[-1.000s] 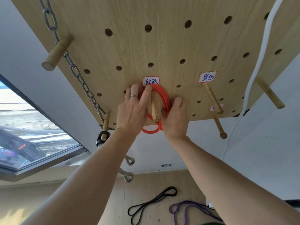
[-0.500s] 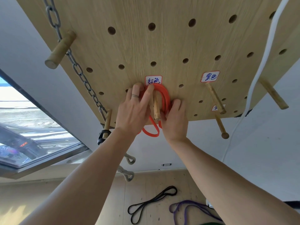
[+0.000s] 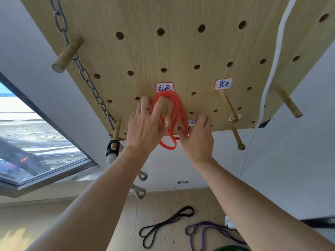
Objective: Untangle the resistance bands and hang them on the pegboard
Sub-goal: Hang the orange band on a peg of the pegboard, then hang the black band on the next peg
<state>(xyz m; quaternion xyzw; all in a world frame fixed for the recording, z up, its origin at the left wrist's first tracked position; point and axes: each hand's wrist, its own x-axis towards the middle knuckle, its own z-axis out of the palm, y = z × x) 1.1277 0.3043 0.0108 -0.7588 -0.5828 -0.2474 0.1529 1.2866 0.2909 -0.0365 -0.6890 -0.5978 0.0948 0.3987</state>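
Resistance bands: I see the red band looped over its peg on the pegboard, my left hand and right hand loosely spread, steadying it. Black band and purple band lie on the floor below, unhung.

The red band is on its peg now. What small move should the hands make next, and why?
Probably let go and draw both hands back. The red band already loops over the peg, while the left hand and right hand touch it.
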